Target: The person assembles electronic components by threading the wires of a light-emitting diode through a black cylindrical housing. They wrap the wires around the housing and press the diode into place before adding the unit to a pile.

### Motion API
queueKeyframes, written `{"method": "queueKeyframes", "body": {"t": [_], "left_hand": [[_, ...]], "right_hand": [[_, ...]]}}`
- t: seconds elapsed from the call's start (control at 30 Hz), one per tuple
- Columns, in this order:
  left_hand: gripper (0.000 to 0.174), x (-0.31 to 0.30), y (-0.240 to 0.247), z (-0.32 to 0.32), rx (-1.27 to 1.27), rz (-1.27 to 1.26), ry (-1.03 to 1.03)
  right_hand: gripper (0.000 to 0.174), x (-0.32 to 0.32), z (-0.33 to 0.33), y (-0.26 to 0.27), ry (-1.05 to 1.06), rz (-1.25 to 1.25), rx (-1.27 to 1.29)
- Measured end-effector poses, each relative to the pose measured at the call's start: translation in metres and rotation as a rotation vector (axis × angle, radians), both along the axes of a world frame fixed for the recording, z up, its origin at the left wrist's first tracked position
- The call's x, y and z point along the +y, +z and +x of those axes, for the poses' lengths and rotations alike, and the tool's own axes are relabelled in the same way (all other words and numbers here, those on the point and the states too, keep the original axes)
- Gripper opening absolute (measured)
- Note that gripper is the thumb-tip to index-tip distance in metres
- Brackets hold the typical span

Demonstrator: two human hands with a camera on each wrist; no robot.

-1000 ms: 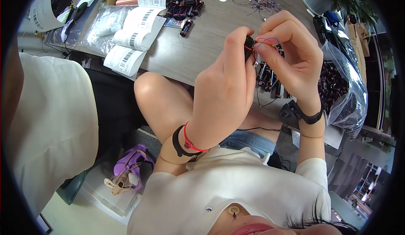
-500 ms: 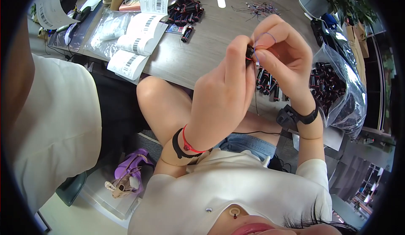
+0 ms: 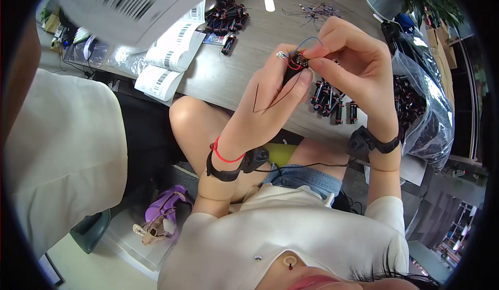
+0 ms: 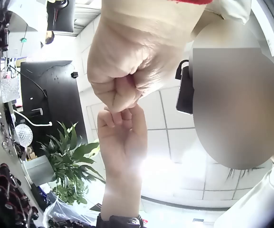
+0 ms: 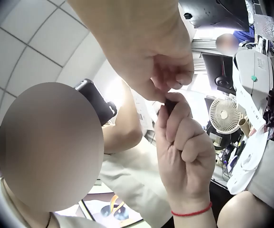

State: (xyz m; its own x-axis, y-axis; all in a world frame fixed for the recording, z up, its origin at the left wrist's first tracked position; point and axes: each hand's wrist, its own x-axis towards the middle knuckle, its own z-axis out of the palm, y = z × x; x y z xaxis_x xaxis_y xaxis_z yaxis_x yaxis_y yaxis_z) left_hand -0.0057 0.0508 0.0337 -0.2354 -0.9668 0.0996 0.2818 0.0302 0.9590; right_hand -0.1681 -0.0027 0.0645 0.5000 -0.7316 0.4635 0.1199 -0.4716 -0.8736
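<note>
My left hand, with a red string at the wrist, grips a small black cylindrical part between thumb and fingers in the head view. Its upper end faces up and shows red wiring. A thin blue wire arcs from there toward my right hand, whose thumb and index finger pinch at that end. A small silvery piece lies by the left index finger, and a dark wire trails over the left hand. In the right wrist view, the black part is mostly hidden by fingers.
Similar black parts lie on the table in a pile, in a group and in a clear plastic bag. Loose wired pieces lie farther back. Label sheets cover the left side; another person's white garment is close by.
My left hand has turned, bringing the part's wired end and the silvery piece into view. The right fingers stay at that end. A large label sheet has swung in at upper left.
</note>
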Motion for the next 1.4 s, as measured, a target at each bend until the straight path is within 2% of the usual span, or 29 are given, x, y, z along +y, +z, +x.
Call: {"method": "queueKeyframes", "body": {"t": [0.27, 0.4, 0.43, 0.53, 0.67, 0.77, 1.07, 1.2, 1.4], "left_hand": [[0.022, 0.000, -0.003, -0.005, -0.033, -0.070, -0.007], [0.015, -0.001, 0.000, -0.004, -0.062, -0.013, 0.030], [0.015, -0.002, -0.002, -0.004, -0.110, -0.046, 0.063], [0.014, -0.004, -0.007, -0.004, -0.209, -0.112, 0.134], [0.012, -0.004, -0.009, -0.007, -0.143, -0.122, 0.211], [0.012, -0.008, -0.016, -0.007, -0.228, -0.226, 0.294], [0.013, -0.015, -0.015, -0.008, -0.226, -0.287, 0.325], [0.014, -0.010, -0.013, -0.007, -0.167, -0.217, 0.241], [0.016, -0.017, -0.011, -0.006, -0.336, -0.354, 0.294]], "right_hand": [[0.011, 0.001, -0.006, 0.003, 0.010, 0.023, 0.061], [0.011, 0.003, -0.006, 0.007, 0.005, 0.011, 0.089], [0.011, 0.003, -0.006, 0.006, 0.006, 0.010, 0.089], [0.005, 0.002, -0.003, 0.003, -0.114, -0.192, 0.183], [0.007, 0.001, 0.003, -0.002, -0.127, -0.184, 0.135], [0.012, 0.001, 0.003, -0.003, -0.122, -0.146, 0.166], [0.014, -0.003, 0.001, -0.002, -0.112, -0.170, 0.175], [0.013, -0.003, -0.004, 0.001, -0.104, -0.178, 0.170], [0.013, 0.002, 0.002, 0.000, -0.210, -0.363, 0.219]]}}
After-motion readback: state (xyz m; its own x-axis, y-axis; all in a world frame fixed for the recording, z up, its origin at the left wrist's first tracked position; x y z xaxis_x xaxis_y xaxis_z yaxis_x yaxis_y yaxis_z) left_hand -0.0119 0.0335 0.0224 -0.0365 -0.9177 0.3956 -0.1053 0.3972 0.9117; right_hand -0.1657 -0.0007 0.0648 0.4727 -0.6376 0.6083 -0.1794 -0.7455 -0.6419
